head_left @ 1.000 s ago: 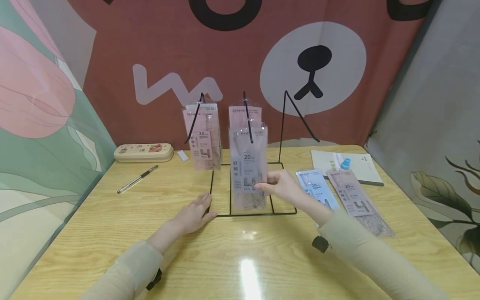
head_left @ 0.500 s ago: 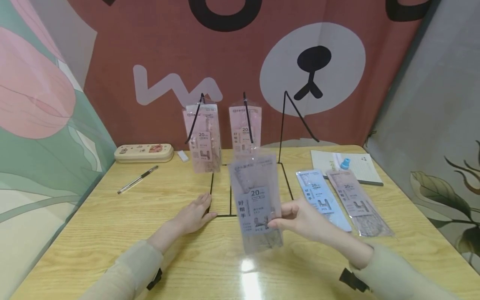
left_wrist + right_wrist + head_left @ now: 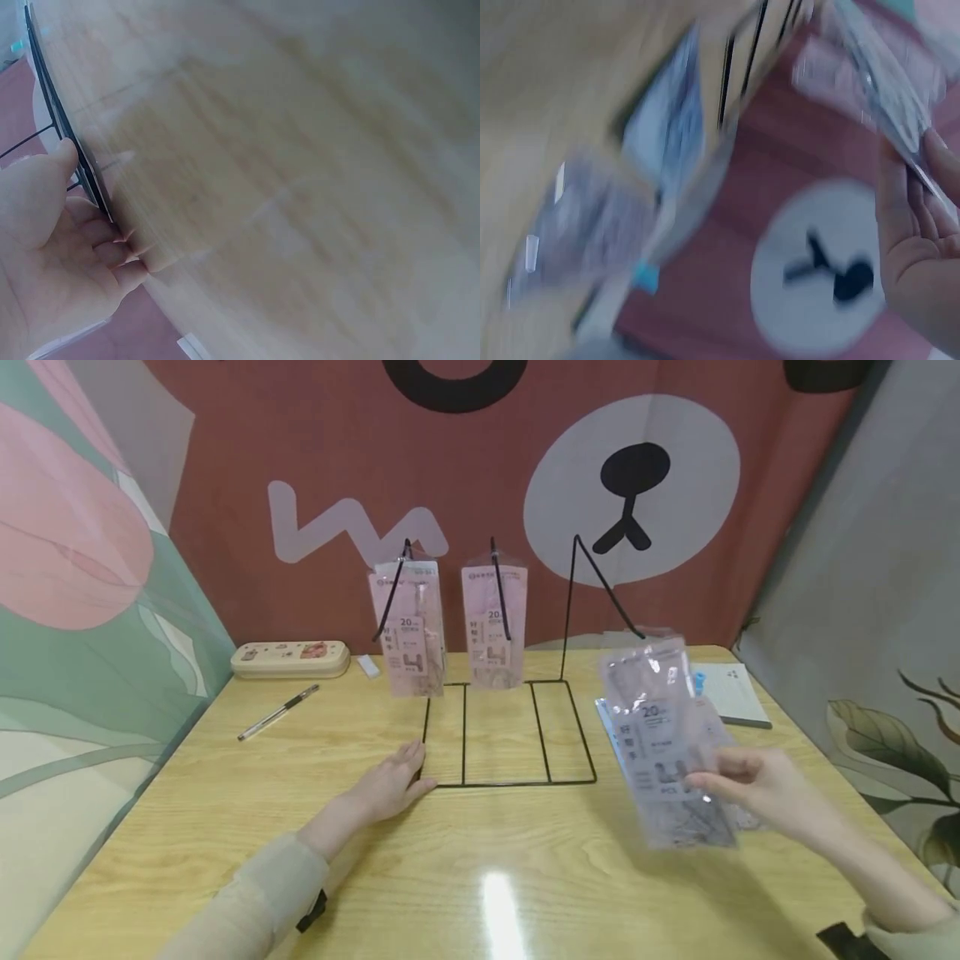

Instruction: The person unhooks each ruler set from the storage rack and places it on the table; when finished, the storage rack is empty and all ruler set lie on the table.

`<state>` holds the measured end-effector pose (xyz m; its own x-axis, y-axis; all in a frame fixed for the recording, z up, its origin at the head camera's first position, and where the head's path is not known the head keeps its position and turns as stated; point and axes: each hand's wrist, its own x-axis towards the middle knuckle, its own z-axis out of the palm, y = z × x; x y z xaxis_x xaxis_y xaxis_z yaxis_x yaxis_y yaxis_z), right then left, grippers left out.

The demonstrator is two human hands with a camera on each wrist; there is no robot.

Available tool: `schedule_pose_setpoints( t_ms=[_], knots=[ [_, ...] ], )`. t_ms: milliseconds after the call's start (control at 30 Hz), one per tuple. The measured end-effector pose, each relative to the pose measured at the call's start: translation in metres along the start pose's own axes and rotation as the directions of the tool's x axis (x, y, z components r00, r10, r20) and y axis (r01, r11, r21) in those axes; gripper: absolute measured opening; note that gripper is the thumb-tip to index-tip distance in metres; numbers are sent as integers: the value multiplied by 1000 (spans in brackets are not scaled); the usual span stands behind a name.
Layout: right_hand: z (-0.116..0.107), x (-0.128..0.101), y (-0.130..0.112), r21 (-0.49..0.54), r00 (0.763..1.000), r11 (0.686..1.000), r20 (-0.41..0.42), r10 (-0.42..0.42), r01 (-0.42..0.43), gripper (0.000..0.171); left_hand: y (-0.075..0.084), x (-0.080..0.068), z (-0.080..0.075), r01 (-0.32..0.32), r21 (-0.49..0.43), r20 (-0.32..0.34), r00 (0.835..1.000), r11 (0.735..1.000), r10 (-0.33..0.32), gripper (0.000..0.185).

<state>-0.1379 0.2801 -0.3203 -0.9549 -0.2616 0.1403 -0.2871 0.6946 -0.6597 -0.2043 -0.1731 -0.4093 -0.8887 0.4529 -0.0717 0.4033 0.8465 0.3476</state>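
My right hand pinches a clear, greyish-lilac ruler set packet by its right side, thumb in front. The packet is held up, tilted, over two others on the table: a blue packet and a pinkish one, both blurred in the right wrist view. My left hand rests at the front left corner of a black wire rack, thumb and fingers against the wire. Pink packets hang from the rack's left hook and middle hook; its right hook is bare.
A yellow pencil case, a white eraser and a pen lie at the left. At the back right is a notebook with a small blue item, partly behind the held packet. A printed curtain backs the table.
The right hand has drawn the lilac packet off the middle hook, towards me, then carried it right over the lying packets. The left hand has stayed at the rack's corner.
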Motion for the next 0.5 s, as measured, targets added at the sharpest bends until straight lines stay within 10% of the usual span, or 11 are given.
schedule_pose_setpoints(
  t_ms=[300,500],
  knots=[
    [-90,-3,73,-364,963,910,-245,111,-198,39,-2,0,-2,-11,12,-13,1000,1000,11,65],
    [-114,9,130,-423,956,860,-71,284,-287,53,-2,2,-1,-9,6,-12,1000,1000,9,66]
  ],
)
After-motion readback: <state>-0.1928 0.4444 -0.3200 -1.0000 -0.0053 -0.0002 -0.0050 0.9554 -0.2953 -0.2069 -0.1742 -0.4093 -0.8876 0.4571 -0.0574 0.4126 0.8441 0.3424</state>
